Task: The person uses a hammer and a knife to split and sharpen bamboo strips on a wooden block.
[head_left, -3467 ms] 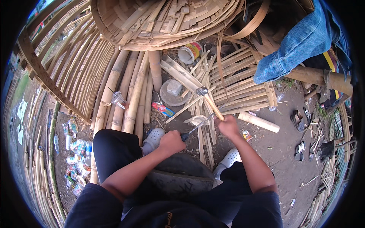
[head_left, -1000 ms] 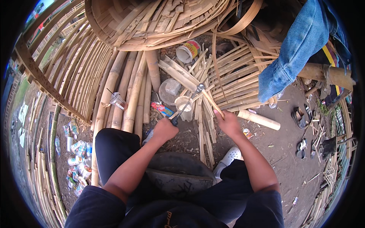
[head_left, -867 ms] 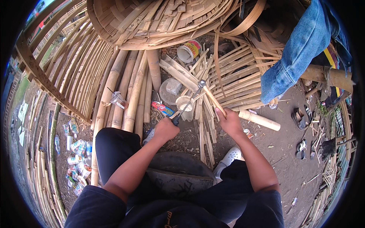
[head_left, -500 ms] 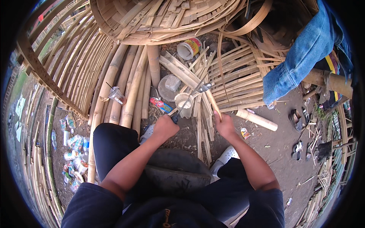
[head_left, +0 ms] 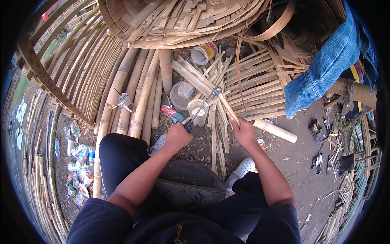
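Note:
My left hand (head_left: 179, 136) is closed around the dark handle of a tool with a thin metal shaft (head_left: 199, 110), perhaps a screwdriver. Its shaft slants up and to the right. In my right hand (head_left: 244, 132) is the wooden handle of a hammer (head_left: 226, 106). The small metal hammer head is at the far end of the shaft; whether they touch, I cannot tell. Beneath both tools lie loose split bamboo strips (head_left: 214, 134) and a whitish cup (head_left: 197, 109). A split bamboo length (head_left: 191, 76) lies just beyond the hammer head.
A large woven bamboo basket (head_left: 178, 38) fills the far side. Bamboo poles (head_left: 145, 95) and a slatted frame (head_left: 81, 69) stand at left, near plastic litter (head_left: 83, 156). A slatted panel (head_left: 256, 81), a denim-clad leg (head_left: 325, 69) and sandals (head_left: 318, 130) are at right.
The hammer head has shifted slightly left and away from me, toward the far end of the shaft. My right hand has moved slightly with it. My left hand stays nearly in place.

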Available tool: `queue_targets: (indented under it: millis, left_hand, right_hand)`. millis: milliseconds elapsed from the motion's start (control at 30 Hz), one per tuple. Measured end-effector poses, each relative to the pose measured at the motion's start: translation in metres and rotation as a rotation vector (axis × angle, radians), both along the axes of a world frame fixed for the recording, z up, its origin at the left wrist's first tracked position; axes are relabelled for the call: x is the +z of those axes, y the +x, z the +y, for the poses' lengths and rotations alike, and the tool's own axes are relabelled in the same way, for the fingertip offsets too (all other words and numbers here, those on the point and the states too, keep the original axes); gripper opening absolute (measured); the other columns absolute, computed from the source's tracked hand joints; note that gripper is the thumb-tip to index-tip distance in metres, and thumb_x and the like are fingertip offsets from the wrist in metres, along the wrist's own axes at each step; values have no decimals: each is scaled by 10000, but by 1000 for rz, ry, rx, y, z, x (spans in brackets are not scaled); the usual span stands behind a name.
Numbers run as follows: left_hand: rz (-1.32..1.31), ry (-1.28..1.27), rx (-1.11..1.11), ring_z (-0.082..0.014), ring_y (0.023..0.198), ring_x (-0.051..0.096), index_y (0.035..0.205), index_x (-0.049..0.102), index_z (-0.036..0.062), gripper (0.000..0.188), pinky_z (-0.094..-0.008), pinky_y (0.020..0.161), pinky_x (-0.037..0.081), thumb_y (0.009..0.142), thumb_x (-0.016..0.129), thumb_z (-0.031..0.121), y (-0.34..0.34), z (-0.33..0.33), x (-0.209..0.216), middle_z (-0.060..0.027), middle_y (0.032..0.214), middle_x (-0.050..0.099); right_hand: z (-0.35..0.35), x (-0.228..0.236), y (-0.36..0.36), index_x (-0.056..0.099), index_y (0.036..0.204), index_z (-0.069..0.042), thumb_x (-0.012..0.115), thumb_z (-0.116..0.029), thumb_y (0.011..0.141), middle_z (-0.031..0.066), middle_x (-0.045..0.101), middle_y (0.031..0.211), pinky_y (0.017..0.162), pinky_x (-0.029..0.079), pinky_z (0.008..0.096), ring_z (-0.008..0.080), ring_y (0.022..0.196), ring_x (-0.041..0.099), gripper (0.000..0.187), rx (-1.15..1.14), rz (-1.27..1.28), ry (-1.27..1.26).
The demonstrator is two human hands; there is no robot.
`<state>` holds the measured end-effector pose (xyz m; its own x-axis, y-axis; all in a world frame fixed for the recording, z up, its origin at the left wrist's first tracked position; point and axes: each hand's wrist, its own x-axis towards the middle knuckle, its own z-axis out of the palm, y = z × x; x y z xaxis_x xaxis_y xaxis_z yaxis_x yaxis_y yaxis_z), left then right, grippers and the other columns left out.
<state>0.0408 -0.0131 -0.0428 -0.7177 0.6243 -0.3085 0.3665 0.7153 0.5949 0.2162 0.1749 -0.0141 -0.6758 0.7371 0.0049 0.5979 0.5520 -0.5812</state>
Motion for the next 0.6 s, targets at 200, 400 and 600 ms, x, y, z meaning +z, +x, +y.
queue_targets:
  millis: [200,400,600]
  left_hand:
    - [15,0,-24,-425,908,651,911,634,-99,316,-460,832,519,721,610,153,0,5,-12,-305,905,653]
    - [17,7,17,-425,892,655,890,631,-99,306,-455,814,529,709,617,147,0,-2,-12,-310,894,651]
    - [33,58,3,-436,893,651,865,632,-104,300,-456,819,526,697,623,144,-9,-1,-28,-324,891,644]
  right_hand:
    - [1,10,-11,580,768,30,565,-392,938,243,560,610,539,447,443,407,565,567,456,44,123,69]
    - [6,45,-12,489,810,-1,536,-340,964,95,410,530,475,382,344,193,475,477,375,258,852,74]
    - [15,-43,-7,598,776,42,542,-415,938,236,588,630,581,476,463,395,597,614,488,24,11,135]
